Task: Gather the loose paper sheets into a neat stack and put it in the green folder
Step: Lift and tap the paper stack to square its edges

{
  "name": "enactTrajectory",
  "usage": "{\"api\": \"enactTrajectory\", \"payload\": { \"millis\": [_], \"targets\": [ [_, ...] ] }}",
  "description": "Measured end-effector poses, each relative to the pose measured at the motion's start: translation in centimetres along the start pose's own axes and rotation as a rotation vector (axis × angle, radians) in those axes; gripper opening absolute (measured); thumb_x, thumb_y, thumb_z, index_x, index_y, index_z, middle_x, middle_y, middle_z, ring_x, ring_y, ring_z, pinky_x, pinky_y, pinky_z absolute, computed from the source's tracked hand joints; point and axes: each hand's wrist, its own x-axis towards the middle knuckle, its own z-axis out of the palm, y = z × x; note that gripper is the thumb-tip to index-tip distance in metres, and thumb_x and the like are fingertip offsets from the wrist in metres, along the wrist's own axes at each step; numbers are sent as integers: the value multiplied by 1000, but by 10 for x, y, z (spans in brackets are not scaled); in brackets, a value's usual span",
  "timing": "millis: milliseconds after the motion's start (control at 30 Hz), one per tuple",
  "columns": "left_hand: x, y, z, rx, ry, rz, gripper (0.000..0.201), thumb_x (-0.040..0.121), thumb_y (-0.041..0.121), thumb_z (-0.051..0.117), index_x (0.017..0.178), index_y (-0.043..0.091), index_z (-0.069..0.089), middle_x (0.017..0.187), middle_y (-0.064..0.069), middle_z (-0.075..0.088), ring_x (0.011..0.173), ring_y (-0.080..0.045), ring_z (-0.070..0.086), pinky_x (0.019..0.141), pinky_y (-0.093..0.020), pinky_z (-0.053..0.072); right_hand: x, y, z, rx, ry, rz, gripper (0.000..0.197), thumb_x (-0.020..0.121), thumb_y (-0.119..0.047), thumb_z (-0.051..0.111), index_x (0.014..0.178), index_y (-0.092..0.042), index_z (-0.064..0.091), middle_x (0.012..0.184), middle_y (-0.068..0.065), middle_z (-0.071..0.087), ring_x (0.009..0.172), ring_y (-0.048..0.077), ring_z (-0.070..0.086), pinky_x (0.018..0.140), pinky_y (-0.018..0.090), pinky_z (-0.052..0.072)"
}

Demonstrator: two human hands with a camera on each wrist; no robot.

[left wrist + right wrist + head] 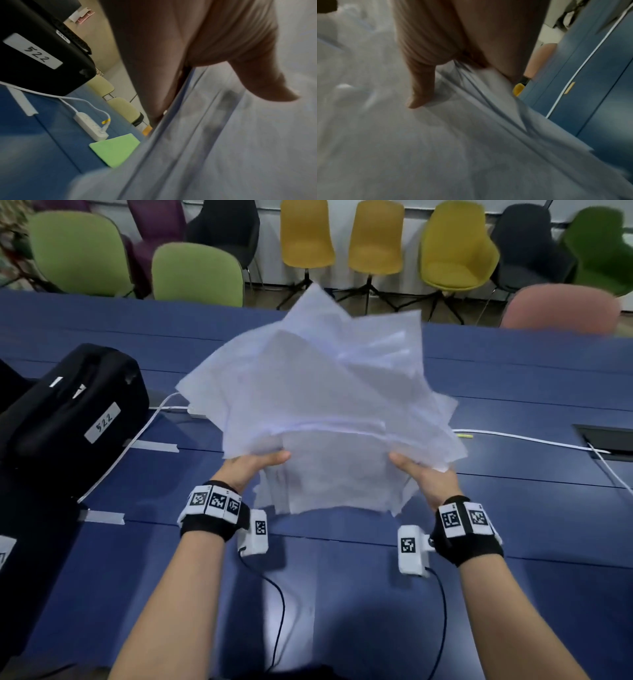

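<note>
We've got the messy fan of paper sheets (329,405) pinched up off the table by both left hand (251,465) and right hand (423,474), and the green folder (115,148) lies flat underneath, out ahead on the left-hand side.

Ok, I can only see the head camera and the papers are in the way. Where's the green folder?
Observer: The left wrist view shows the green folder lying flat on the blue table.
Operator: What's next to it?
Observer: A white power strip lies by its corner. I can't tell if they touch.
Operator: Are the right fingers under the papers?
Observer: Yes. In the right wrist view the right hand has its thumb on top of the paper sheets and its fingers below, with uneven sheet edges between.
</note>
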Motion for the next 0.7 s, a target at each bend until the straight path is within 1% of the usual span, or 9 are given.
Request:
{"api": "enactTrajectory", "payload": {
  "millis": [67,100,167,233,300,400,500,600,700],
  "targets": [
    [-3,1,2,-7,33,49,38,76,28,77,110,21,60,96,13,57,94,-8,53,68,-6,44,3,7,-2,-9,-42,-36,58,67,-6,81,120,-11,59,106,2,71,102,15,68,86,23,55],
    [-5,2,4,-28,32,57,36,78,22,76,109,21,57,89,17,55,88,-5,53,64,-6,44,5,10,-4,1,-55,-47,64,63,-8,83,122,-12,58,111,5,71,105,19,67,87,29,55],
    [-5,4,7,-73,45,32,44,77,23,77,115,18,56,93,16,57,92,-4,55,80,-17,40,6,8,-7,3,-74,-64,65,56,-17,87,116,-15,62,109,7,72,104,24,67,85,37,55],
    [1,2,7,-72,54,36,53,74,27,79,121,15,59,109,9,61,111,-10,56,90,-24,36,9,8,-11,-5,-45,-80,63,51,-24,90,109,-18,65,105,5,73,102,25,68,83,38,55],
    [5,0,12,-46,41,21,60,74,31,79,126,14,56,115,6,58,117,-14,53,93,-25,37,10,8,-13,16,-30,-89,59,59,-18,88,112,-14,63,107,7,71,100,19,69,83,34,56],
    [1,-2,24,54,49,-21,65,80,43,70,133,9,51,122,-2,53,121,-21,50,98,-26,35,8,12,-4,33,-17,-90,39,71,4,76,102,-15,62,97,0,68,75,-4,69,66,13,54],
    [-4,3,32,26,40,4,59,85,43,64,132,8,53,140,-7,50,127,-20,47,104,-27,35,1,6,11,109,67,-109,35,75,5,72,100,-18,60,93,-7,67,69,-8,67,75,20,54],
    [-8,8,28,-113,34,39,56,85,34,66,131,5,52,124,-1,56,108,-11,47,93,-23,33,-4,-15,17,159,96,-199,30,78,4,70,87,-24,63,83,-15,70,73,-6,66,78,22,51],
    [-9,-2,13,-180,1,9,50,75,37,75,119,17,62,111,14,60,109,-5,51,98,-25,31,-12,-20,11,159,-5,-288,32,80,4,67,87,-27,63,78,-21,72,77,-6,66,73,13,51]
  ]
}}
